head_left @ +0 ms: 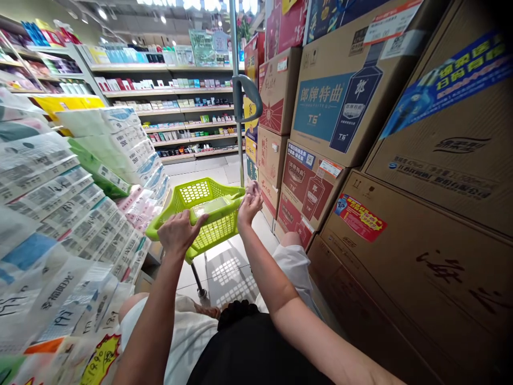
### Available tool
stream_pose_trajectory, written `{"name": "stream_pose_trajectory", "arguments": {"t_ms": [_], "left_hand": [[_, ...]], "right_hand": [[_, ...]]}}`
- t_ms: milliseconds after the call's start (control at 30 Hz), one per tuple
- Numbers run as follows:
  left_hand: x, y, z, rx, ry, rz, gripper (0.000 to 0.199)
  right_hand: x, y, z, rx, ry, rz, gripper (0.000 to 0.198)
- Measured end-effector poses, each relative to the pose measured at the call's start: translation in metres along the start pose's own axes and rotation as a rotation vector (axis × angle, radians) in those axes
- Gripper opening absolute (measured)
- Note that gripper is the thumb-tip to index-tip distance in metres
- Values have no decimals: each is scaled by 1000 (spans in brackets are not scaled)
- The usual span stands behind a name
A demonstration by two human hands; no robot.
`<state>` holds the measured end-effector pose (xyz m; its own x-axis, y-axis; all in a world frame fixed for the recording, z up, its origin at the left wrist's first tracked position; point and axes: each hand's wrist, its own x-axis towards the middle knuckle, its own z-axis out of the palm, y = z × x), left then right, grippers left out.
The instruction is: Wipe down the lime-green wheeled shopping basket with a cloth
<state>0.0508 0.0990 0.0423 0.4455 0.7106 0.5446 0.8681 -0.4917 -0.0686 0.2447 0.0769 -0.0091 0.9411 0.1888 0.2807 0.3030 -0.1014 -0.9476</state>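
A lime-green shopping cart (pixel 212 230) with a perforated basket stands in front of me, and its basket floor shows through the holes. My left hand (pixel 176 232) is wrapped over the left part of the cart handle (pixel 220 211), its thumb lying along the bar. At the handle's right end, my right hand (pixel 249 208) is closed on the corner; its fingertips are blurred. A clear panel (pixel 210 207) is set in the middle of the handle. One metal leg (pixel 198 278) with a caster reaches the tiled floor below.
Stacked cardboard cartons (pixel 320 101) rise close on the right. Piled tissue packs (pixel 64 198) lean along the left. A metal post (pixel 233 48) with a grey hooked fitting (pixel 245 99) stands ahead, before shelves (pixel 168 92) of small boxed goods. Pale floor tiles (pixel 218 170) lie beyond the cart.
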Motion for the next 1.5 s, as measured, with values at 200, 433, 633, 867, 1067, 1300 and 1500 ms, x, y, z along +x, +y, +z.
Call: {"name": "stream_pose_trajectory", "arguments": {"t_ms": [200, 433, 633, 867, 1067, 1300, 1500], "left_hand": [[-1, 15, -3, 20, -22, -24, 76], [12, -20, -12, 36, -329, 146, 74], [17, -14, -16, 76, -421, 171, 75], [-1, -27, -8, -57, -203, 166, 72], [3, -18, 5, -95, -187, 128, 80], [-5, 9, -4, -43, -182, 125, 75], [-10, 14, -7, -38, -180, 69, 71]], "right_hand": [[-31, -2, -6, -50, -136, -342, 41], [12, -11, -32, -174, -306, -520, 24], [-37, -40, -20, -190, -460, -764, 25], [26, -45, -21, -359, -573, -549, 30], [-1, -73, -1, -419, -755, -787, 29], [47, -104, 6, -642, -1050, -633, 28], [2, -74, -12, -358, -852, -843, 23]]}}
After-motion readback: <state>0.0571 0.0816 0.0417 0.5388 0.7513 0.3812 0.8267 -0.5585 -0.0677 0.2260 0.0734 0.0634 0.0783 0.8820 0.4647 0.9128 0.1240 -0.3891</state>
